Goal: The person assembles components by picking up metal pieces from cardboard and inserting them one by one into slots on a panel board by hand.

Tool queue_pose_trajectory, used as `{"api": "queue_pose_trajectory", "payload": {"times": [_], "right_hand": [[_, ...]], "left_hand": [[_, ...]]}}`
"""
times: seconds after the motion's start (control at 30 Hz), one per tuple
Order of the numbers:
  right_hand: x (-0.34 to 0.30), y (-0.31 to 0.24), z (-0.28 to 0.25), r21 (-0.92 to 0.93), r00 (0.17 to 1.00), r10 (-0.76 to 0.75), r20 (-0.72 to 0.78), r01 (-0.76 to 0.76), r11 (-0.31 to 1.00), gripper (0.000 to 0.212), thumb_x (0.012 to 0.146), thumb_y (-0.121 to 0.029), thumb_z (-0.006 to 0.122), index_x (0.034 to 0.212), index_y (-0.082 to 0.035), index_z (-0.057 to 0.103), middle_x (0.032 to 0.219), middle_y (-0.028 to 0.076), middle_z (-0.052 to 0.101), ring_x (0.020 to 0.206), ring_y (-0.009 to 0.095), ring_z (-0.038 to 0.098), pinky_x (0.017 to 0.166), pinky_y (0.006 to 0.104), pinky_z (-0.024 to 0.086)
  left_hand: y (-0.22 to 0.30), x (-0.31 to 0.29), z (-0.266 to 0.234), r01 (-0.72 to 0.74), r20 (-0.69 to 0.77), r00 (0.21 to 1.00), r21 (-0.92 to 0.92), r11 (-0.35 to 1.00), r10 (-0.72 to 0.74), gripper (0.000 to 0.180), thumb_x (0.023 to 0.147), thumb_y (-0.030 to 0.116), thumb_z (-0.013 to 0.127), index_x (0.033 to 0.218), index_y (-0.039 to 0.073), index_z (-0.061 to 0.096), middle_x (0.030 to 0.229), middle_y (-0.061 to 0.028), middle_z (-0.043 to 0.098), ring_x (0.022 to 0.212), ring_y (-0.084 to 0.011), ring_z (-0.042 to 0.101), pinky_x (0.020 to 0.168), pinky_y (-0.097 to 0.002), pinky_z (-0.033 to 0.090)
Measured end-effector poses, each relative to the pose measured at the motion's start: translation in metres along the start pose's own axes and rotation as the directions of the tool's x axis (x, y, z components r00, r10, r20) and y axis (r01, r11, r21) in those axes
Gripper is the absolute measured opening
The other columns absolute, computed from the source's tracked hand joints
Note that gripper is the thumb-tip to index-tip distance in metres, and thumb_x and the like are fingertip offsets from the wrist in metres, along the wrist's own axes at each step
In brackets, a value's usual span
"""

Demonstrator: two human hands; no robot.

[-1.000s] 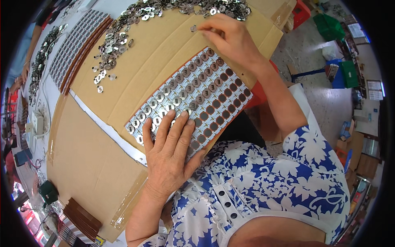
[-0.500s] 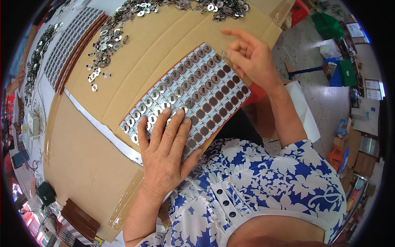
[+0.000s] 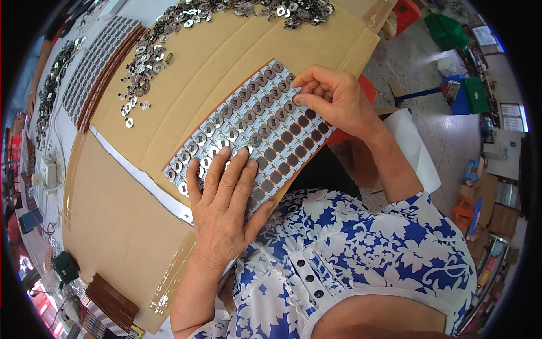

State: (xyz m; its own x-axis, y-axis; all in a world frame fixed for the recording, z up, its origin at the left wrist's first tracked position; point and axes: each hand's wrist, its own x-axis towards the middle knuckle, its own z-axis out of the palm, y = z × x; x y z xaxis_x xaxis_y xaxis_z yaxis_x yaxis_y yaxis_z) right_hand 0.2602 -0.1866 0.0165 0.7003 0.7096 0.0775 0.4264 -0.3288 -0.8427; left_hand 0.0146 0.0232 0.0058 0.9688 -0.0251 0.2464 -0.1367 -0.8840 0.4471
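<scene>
The white tabletop (image 3: pixel 96 25) shows from 9 to 11 o'clock; cardboard (image 3: pixel 186 85) covers its middle, with clear tape (image 3: pixel 172 277) near 7. On the cardboard, loose metal discs (image 3: pixel 299 12) arc from 10 to nearly 1 o'clock, and a gridded panel (image 3: pixel 226 121) lies centrally. On the white surface, a stack of panels (image 3: pixel 101 62) sits at 10, more small metal pieces (image 3: pixel 51 82) just left of it, and a white socket box (image 3: pixel 48 169) at 9.

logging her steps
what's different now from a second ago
The right hand, earlier pinching a metal piece, has come down from near the pile to the far right part of the board. Whether it has let the piece go can't be told. The left hand stays spread on the board; the pile looks unchanged.
</scene>
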Motion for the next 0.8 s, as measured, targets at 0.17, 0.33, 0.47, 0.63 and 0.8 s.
{"api": "queue_pose_trajectory", "payload": {"times": [0.17,0.33,0.47,0.63,0.8], "right_hand": [[-0.010,0.009,0.003,-0.230,0.968,-0.240,-0.069,0.219,0.948,0.011,0.098,0.001,0.080,0.109,0.001,0.078,0.090,0.001,0.066,0.074,0.006,0.059,0.065,0.0253,0.046],[-0.007,0.007,0.001,-0.253,0.936,-0.351,-0.022,0.335,0.908,0.018,0.096,0.003,0.080,0.113,0.002,0.078,0.091,0.003,0.063,0.075,0.010,0.060,0.065,0.0292,0.047],[0.035,0.023,-0.020,-0.056,0.987,0.013,-0.157,-0.022,0.998,0.028,0.095,-0.007,0.079,0.122,-0.001,0.081,0.107,0.008,0.073,0.085,0.021,0.074,0.080,0.0309,0.060],[0.096,0.048,-0.041,-0.512,0.912,-0.294,-0.287,0.113,0.851,0.026,0.092,-0.007,0.075,0.118,-0.004,0.081,0.118,0.011,0.070,0.097,0.024,0.075,0.086,0.0376,0.061],[0.082,0.039,-0.043,-0.274,0.981,-0.180,-0.067,0.156,0.949,0.020,0.090,-0.006,0.072,0.109,-0.005,0.078,0.112,0.011,0.070,0.097,0.024,0.076,0.087,0.0396,0.060]], "left_hand": [[0.003,0.002,0.001,-0.009,-0.016,1.000,-0.008,1.000,0.008,0.069,0.090,0.038,0.087,0.147,0.004,0.069,0.158,-0.0137,0.065,0.152,-0.0379,0.055,0.132,-0.0660,0.023],[0.003,-0.001,-0.002,0.007,-0.021,1.000,0.015,1.000,-0.006,0.069,0.089,0.039,0.088,0.146,0.005,0.070,0.156,-0.0131,0.066,0.150,-0.0379,0.056,0.131,-0.0656,0.025],[0.003,-0.003,0.003,0.042,-0.061,0.997,0.033,0.999,-0.040,0.069,0.086,0.036,0.090,0.145,0.005,0.071,0.156,-0.0128,0.067,0.151,-0.0378,0.056,0.131,-0.0648,0.025],[0.005,0.000,0.001,0.077,-0.087,0.993,0.045,0.996,-0.073,0.068,0.086,0.035,0.089,0.145,0.005,0.071,0.155,-0.0146,0.067,0.150,-0.0385,0.056,0.131,-0.0641,0.024],[0.005,-0.003,-0.002,0.084,-0.091,0.993,0.045,0.995,-0.079,0.067,0.087,0.036,0.088,0.143,0.003,0.072,0.153,-0.0150,0.069,0.147,-0.0391,0.058,0.130,-0.0642,0.026]]}}
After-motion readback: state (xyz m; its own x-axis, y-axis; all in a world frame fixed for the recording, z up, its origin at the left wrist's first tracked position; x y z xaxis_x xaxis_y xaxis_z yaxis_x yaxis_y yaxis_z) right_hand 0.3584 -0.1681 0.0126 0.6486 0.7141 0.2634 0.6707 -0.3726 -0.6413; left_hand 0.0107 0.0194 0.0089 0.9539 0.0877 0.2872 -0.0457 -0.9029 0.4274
